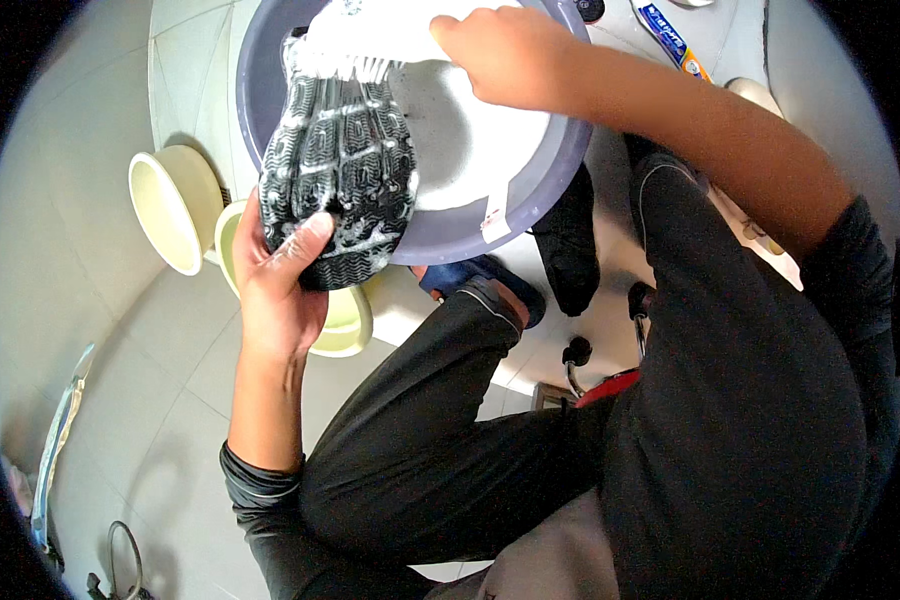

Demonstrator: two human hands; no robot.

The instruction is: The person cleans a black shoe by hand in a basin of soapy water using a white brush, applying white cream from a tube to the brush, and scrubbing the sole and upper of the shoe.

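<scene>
My left hand (pixel 285 277) grips one end of a black shoe (pixel 337 172), its patterned sole turned up and streaked with white suds. The thumb presses on the sole; the fingers pass out of sight beneath. A white scrubbing brush (pixel 382 34) is in my right hand (pixel 513 60), its bristles touching the far part of the sole. Glare washes out much of the brush's body. Under both hands stands a grey-purple plastic basin (pixel 562 161) holding foamy, whitish water (pixel 487 142). The shoe lies over the basin's left side, and its near end sticks out past the rim.
Another black shoe (pixel 570 247) rests on the floor right of the basin. Cream (pixel 187 202) and pale green (pixel 348 330) basins stand to the left. A blue-and-orange packet (pixel 671 41) lies at the upper right. My slippered foot (pixel 487 281) is close to the basin.
</scene>
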